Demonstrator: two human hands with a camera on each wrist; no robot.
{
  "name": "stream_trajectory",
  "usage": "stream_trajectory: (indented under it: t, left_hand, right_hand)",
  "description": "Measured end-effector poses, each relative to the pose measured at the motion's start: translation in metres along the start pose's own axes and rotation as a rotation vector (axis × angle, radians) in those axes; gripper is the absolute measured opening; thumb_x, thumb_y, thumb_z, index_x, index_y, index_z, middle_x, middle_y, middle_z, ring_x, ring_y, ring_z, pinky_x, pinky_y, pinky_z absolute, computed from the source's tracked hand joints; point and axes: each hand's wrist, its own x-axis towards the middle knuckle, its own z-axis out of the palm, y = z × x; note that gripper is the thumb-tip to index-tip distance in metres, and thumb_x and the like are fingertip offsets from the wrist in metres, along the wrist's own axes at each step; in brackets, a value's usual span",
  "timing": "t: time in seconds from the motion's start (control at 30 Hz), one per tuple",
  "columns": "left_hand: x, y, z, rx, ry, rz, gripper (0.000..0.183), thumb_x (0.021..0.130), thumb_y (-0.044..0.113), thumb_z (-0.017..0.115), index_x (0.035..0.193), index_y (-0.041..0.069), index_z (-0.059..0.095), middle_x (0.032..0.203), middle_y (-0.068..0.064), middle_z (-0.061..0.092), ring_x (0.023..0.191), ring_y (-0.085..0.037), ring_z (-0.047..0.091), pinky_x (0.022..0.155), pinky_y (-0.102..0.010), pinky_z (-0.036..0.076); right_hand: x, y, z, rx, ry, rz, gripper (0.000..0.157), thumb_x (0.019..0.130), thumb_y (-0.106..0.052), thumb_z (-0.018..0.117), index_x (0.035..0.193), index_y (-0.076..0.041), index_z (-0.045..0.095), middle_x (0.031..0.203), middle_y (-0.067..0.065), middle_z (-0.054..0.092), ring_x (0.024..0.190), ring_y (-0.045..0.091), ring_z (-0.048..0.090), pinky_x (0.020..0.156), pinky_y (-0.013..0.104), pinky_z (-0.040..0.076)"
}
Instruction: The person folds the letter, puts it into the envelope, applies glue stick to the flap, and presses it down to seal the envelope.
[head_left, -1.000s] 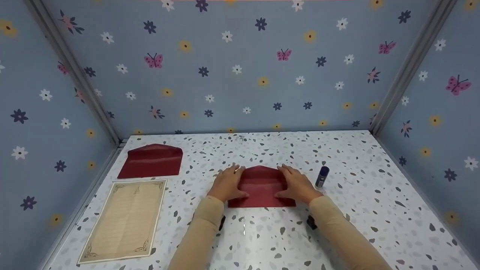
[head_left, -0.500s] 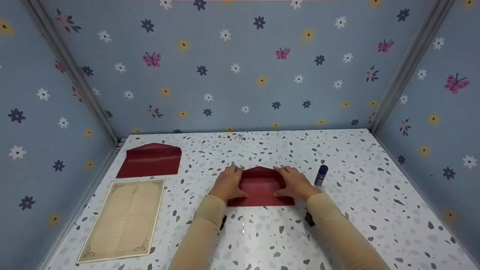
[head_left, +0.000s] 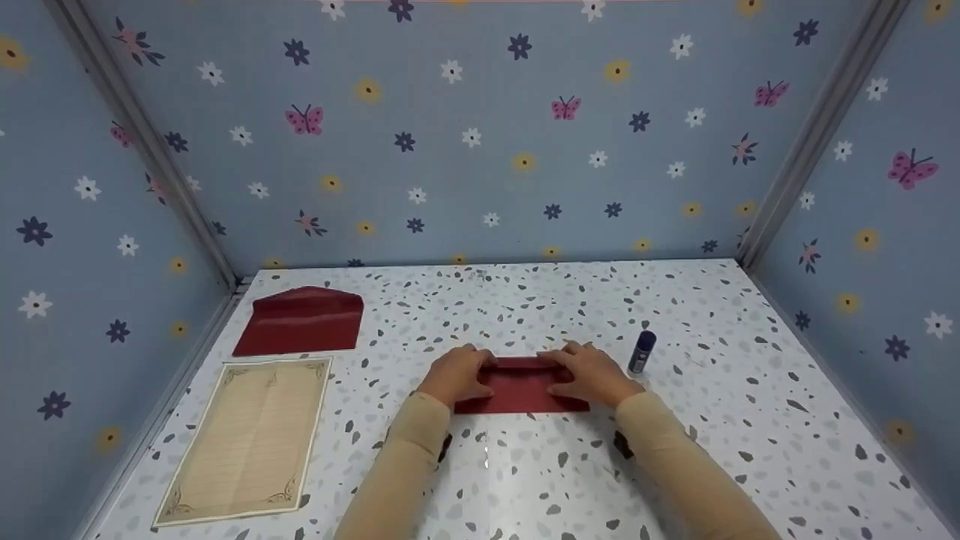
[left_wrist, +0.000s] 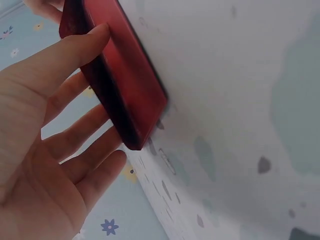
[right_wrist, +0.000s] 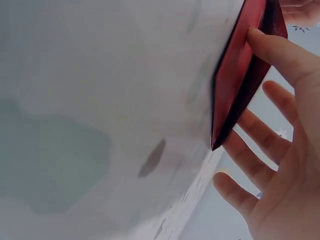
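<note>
A dark red paper envelope (head_left: pixel 521 391) lies at the middle of the table with its flap bent up and toward me. My left hand (head_left: pixel 454 375) holds its left side, thumb on the front panel and fingers behind the flap. At the right side, my right hand (head_left: pixel 598 375) grips it the same way. The left wrist view has the envelope's end (left_wrist: pixel 134 75) between thumb and fingers, with the flap standing at an angle to the panel. In the right wrist view the thumb presses the red panel (right_wrist: pixel 235 70) while some fingers spread behind the flap.
A second red envelope (head_left: pixel 300 330) with its flap raised lies at the back left. Nearer, a cream sheet of bordered letter paper (head_left: pixel 247 442) lies flat. A dark blue capped glue stick (head_left: pixel 642 352) is right of my right hand. Patterned walls (head_left: pixel 480 180) enclose the speckled table (head_left: pixel 525 480).
The envelope's flap has bent forward and down; its pointed tip no longer shows at the back. The fingers of both hands have come toward me with it, while the thumbs stay on the panel.
</note>
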Motion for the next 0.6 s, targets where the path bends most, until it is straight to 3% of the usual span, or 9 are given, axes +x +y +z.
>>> stream_trajectory:
  t: [0.13,0.27,0.6]
  left_hand:
    - [-0.001,0.000,-0.001,0.044,-0.023,0.007,0.044,0.084,0.028,0.083,0.125,0.015,0.070,0.108,-0.004,0.064,0.103,-0.022,0.061,0.095,-0.038,0.049]
    - [0.000,0.000,-0.001,0.064,-0.052,-0.003,0.042,0.087,0.029,0.080,0.125,0.015,0.071,0.111,-0.004,0.064,0.105,-0.023,0.061,0.097,-0.038,0.048]
    - [-0.006,0.001,0.003,0.075,-0.085,-0.006,0.043,0.093,0.029,0.074,0.133,0.015,0.067,0.117,-0.008,0.060,0.108,-0.027,0.061,0.098,-0.042,0.048]
  right_hand:
    - [-0.003,-0.002,-0.002,-0.059,0.014,-0.029,0.055,0.090,-0.047,0.073,0.141,-0.033,0.059,0.123,0.004,0.057,0.108,0.027,0.058,0.090,0.048,0.049]
    - [-0.006,-0.004,-0.002,-0.104,0.010,-0.038,0.051,0.093,-0.048,0.069,0.141,-0.032,0.060,0.124,0.006,0.058,0.106,0.027,0.059,0.088,0.048,0.050]
    - [-0.017,-0.008,0.000,-0.139,-0.123,-0.026,0.056,0.101,-0.045,0.058,0.152,-0.028,0.046,0.153,0.011,0.044,0.130,0.036,0.051,0.099,0.054,0.046]
